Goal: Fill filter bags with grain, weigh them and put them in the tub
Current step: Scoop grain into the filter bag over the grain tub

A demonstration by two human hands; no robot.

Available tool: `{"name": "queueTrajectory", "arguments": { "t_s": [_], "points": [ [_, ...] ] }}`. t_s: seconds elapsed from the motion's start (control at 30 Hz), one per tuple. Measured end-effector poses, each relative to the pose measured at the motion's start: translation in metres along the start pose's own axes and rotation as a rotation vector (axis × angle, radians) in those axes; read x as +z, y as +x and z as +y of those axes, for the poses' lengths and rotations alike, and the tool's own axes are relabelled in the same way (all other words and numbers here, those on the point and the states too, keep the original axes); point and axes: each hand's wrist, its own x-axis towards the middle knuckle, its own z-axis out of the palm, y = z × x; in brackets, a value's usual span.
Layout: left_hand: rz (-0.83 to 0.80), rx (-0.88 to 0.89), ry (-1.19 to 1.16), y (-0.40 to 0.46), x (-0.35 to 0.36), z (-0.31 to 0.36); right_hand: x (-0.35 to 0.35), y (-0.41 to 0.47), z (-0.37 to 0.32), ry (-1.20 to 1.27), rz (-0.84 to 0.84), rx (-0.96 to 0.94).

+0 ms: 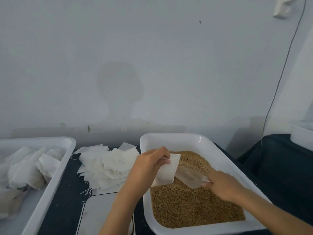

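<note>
My left hand (149,164) pinches a white filter bag (166,171) by its top edge and holds it over the brown grain (194,206) in a white tray (171,139). My right hand (223,185) grips the handle of a clear plastic scoop (189,177), whose mouth points into the bag's opening. A loose pile of empty filter bags (105,165) lies on the dark table left of the tray. A white tub (55,177) at the far left holds several filled bags (25,168). A flat white scale (101,214) sits at the front, between tub and tray.
A white wall stands right behind the table. Another white container (301,133) sits at the far right on a separate dark surface. A thin cable (277,85) hangs down the wall on the right.
</note>
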Motion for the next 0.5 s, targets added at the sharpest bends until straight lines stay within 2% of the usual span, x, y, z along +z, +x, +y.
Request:
{"name": "queueTrajectory", "arguments": {
  "t_s": [0.1,0.2,0.23,0.27,0.37,0.43,0.5],
  "points": [
    [-0.022,0.062,0.028,0.002,-0.003,0.01,0.013,-0.001,-0.003,0.03,0.046,0.012],
    [-0.048,0.094,0.038,0.006,-0.006,0.021,0.012,-0.001,-0.004,-0.113,0.089,0.008],
    [-0.049,0.098,0.032,0.007,-0.01,0.024,0.009,-0.003,-0.007,-0.056,0.119,-0.038],
    [-0.055,0.094,0.016,0.007,-0.014,0.026,0.003,-0.007,-0.013,0.129,0.138,-0.105],
    [-0.037,0.049,-0.074,0.003,-0.032,0.029,-0.017,-0.028,-0.049,0.937,0.084,-0.277],
    [0.036,0.015,-0.129,-0.004,-0.046,0.029,-0.025,-0.041,-0.073,1.173,0.051,-0.336],
    [0.117,-0.037,-0.193,-0.015,-0.061,0.029,-0.026,-0.05,-0.102,1.265,0.044,-0.402]
  ]
}}
